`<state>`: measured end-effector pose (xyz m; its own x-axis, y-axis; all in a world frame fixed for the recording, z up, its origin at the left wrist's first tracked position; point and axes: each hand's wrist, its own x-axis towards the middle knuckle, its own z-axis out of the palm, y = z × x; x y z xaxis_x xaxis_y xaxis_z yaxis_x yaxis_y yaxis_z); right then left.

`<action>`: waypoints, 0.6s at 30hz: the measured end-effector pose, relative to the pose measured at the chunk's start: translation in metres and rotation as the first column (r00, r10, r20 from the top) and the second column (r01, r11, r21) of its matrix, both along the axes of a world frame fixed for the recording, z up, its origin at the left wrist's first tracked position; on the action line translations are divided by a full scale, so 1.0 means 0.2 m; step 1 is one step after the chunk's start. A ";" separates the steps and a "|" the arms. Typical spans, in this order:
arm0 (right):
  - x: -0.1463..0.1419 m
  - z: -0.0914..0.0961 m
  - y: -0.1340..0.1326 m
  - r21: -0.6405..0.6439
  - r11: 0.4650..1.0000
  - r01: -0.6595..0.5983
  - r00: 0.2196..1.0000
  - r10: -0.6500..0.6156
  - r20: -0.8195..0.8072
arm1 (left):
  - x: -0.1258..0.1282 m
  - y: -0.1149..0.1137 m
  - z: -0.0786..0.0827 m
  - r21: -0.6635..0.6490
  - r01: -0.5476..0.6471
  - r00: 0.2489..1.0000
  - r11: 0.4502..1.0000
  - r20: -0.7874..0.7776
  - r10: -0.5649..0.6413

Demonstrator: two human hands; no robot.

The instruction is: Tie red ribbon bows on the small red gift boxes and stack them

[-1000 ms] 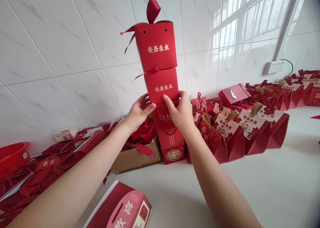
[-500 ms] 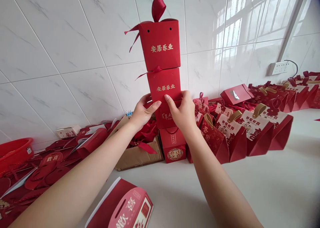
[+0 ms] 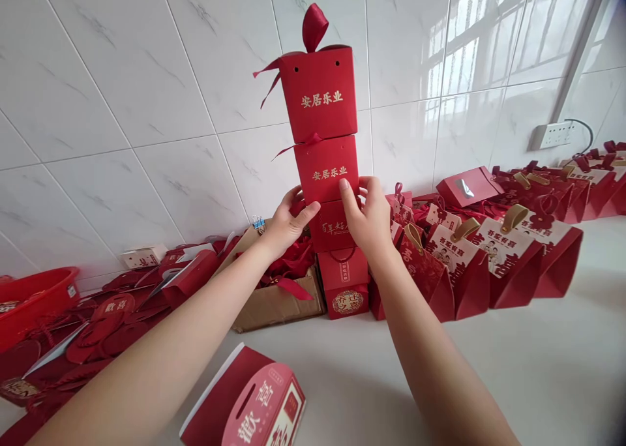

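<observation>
A tall stack of red gift boxes stands against the tiled wall, leaning slightly. The top box [image 3: 320, 117] carries gold lettering, two punched holes and a dark red ribbon loop. Below it sits a second red gift box [image 3: 325, 162] with the same lettering and a thin ribbon tail. My left hand [image 3: 288, 225] presses the stack's left side where the second box meets the third box [image 3: 331, 236]. On the right side, my right hand [image 3: 368, 214] grips with its thumb on the second box's front. A bottom box [image 3: 348, 304] with a round gold emblem supports them; most fingertips are hidden.
Left of the stack is a cardboard box [image 3: 278, 312] of red ribbon. Several triangular gift boxes [image 3: 469, 289] line the right. A pink-and-red carton [image 3: 259, 400] lies in front. Flat red pieces [image 3: 112, 328] and a red basin [image 3: 44, 289] are far left.
My right thumb has slid toward the right edge of the second box, uncovering more of the third box's lettering. The whole view has shifted slightly; the stack remains standing.
</observation>
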<state>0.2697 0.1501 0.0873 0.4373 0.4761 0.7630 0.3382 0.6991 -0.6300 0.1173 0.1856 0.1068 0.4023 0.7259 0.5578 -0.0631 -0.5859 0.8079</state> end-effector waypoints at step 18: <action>0.05 0.01 0.00 -0.075 0.997 -0.020 0.995 0.013 -0.101 | 0.00 0.04 0.00 -0.028 -0.120 0.993 0.992 0.015 0.120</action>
<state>0.2806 0.1496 0.0900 0.5016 0.5385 0.6770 0.2590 0.6532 -0.7115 0.1170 0.1941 0.1072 0.3020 0.7834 0.5432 -0.0076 -0.5678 0.8231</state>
